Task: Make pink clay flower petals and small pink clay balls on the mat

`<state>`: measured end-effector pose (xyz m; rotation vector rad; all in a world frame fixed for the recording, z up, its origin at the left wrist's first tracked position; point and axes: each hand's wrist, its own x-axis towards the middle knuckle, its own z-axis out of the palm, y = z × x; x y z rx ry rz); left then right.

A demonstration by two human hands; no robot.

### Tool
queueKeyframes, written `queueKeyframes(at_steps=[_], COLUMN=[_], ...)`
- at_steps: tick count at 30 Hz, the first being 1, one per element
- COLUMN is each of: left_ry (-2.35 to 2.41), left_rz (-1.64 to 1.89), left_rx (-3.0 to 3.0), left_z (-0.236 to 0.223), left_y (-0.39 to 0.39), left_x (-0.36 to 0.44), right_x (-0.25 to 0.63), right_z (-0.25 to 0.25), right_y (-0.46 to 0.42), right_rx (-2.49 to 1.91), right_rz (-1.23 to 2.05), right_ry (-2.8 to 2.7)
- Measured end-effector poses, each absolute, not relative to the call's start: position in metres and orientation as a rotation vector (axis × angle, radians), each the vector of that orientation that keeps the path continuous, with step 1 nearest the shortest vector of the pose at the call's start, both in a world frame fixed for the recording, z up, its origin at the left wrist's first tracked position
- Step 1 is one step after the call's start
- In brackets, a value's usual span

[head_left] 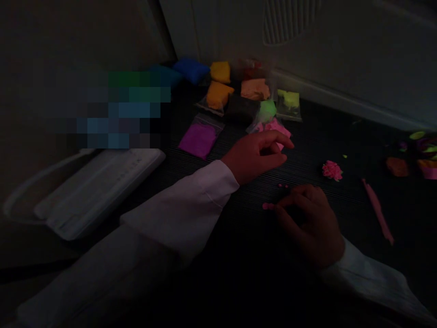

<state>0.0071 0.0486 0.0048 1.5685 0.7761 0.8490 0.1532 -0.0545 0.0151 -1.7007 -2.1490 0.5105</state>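
My left hand [257, 155] hovers over the dark table in front of a bag of pink clay [275, 129], its thumb and index finger apart with nothing visible between them. My right hand [310, 223] rests low on the table, thumb and index finger pinched together at a small flattened piece of pink clay [266, 206]. Two tiny pink bits [283, 186] lie just beyond those fingertips. Behind the right hand sits a pink clay flower [332, 170] with many ruffled petals. A pink modelling tool [378, 212] lies to its right.
Bags of purple [199, 138], orange [219, 94], peach [255, 89], blue [191, 69] and yellow-green clay [289, 98] lie at the back, near the wall. A white box-like device [102, 191] with a cable stands left. Brown clay [397, 166] is at far right. The picture is dark.
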Motion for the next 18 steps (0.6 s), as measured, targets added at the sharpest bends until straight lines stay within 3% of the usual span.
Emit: queueKeyframes(at_steps=[18], left_ry=[0.787], left_rz=[0.834], left_rx=[1.594], left_z=[0.0048], left_y=[0.0484], left_x=[0.0067], right_x=[0.1528], right_z=[0.0178], right_y=[-0.0545], right_rx=[-1.691], right_rz=[0.435], right_ry=[-2.237])
